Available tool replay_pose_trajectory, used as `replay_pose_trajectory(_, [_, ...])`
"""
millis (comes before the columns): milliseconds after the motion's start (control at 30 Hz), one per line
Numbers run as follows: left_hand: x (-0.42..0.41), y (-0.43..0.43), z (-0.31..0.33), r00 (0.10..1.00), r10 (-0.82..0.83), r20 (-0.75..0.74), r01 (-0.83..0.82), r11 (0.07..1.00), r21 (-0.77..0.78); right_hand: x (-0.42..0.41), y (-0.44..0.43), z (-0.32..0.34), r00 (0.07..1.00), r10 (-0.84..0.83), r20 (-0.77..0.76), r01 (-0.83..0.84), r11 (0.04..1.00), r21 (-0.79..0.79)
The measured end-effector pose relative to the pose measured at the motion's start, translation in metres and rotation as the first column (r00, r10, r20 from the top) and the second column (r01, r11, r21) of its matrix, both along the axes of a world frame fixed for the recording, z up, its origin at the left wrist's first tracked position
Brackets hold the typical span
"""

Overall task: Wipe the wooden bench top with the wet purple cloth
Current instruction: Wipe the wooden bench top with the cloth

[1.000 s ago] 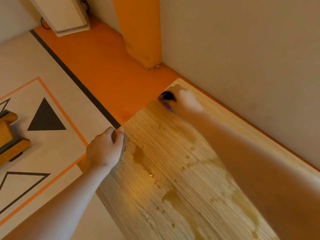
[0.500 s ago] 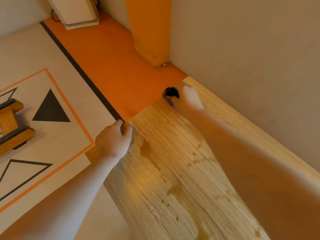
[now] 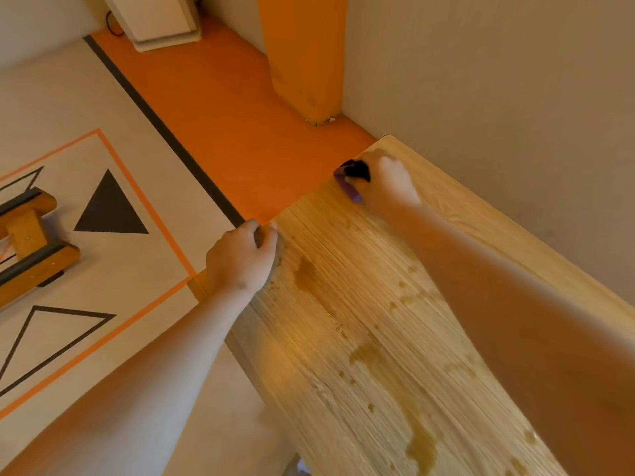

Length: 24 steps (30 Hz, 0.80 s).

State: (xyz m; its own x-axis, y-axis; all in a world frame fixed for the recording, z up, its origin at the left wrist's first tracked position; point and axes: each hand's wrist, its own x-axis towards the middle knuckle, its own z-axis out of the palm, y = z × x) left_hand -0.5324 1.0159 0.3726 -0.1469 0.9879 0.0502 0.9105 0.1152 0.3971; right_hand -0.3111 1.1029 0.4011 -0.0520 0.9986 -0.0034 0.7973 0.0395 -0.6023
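The purple cloth (image 3: 349,182) is mostly hidden, apparently bunched, under the right hand (image 3: 388,183).

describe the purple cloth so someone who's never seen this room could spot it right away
Find the long wooden bench top running along the plain wall, and follow it to its far end beside the orange floor. There the right hand presses a small wad, the purple cloth, onto the wood. It is the only purple thing in view, with a dark patch on top.

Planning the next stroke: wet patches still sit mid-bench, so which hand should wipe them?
Right. The right hand already grips the purple cloth at the bench top's far end and can likely drag it back over the patches. The left hand is clenched at the bench's corner, bracing.
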Motion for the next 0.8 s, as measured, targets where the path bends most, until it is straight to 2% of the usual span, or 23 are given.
replay_pose_trajectory(100, [-0.001,-0.002,-0.002,0.999,-0.033,-0.019,0.033,0.999,-0.008,0.004,0.004,0.002,0.996,-0.054,0.074,0.053,0.998,0.022])
replay_pose_trajectory(233, [-0.017,-0.014,0.008,0.988,-0.151,-0.008,0.151,0.987,-0.062,-0.005,0.0,0.002,0.995,-0.06,0.078,0.058,0.998,0.026])
replay_pose_trajectory(300, [-0.03,-0.037,0.008,0.996,-0.078,-0.049,0.078,0.997,0.006,-0.006,-0.002,0.006,0.996,-0.054,0.071,0.052,0.998,0.024])
replay_pose_trajectory(367, [-0.032,-0.067,0.003,0.995,0.087,-0.043,-0.084,0.995,0.054,-0.008,-0.004,0.01,0.997,-0.051,0.061,0.05,0.999,0.014])
replay_pose_trajectory(433, [-0.023,-0.087,-0.005,0.96,0.267,0.085,-0.27,0.963,0.023,-0.015,-0.008,0.012,0.997,-0.03,0.068,0.032,0.999,-0.025])
replay_pose_trajectory(533, [-0.009,-0.086,-0.009,0.816,0.463,0.345,-0.461,0.882,-0.095,-0.041,-0.021,0.011,0.996,0.068,0.062,-0.065,0.996,-0.057])
replay_pose_trajectory(567, [-0.009,-0.085,-0.008,0.79,0.482,0.378,-0.475,0.872,-0.119,-0.054,-0.028,0.01,0.992,0.111,0.061,-0.107,0.993,-0.057])
replay_pose_trajectory(800, [-0.012,-0.09,-0.012,0.766,0.486,0.42,-0.501,0.862,-0.084,-0.138,-0.083,0.007,0.925,0.381,-0.007,-0.381,0.925,-0.014])
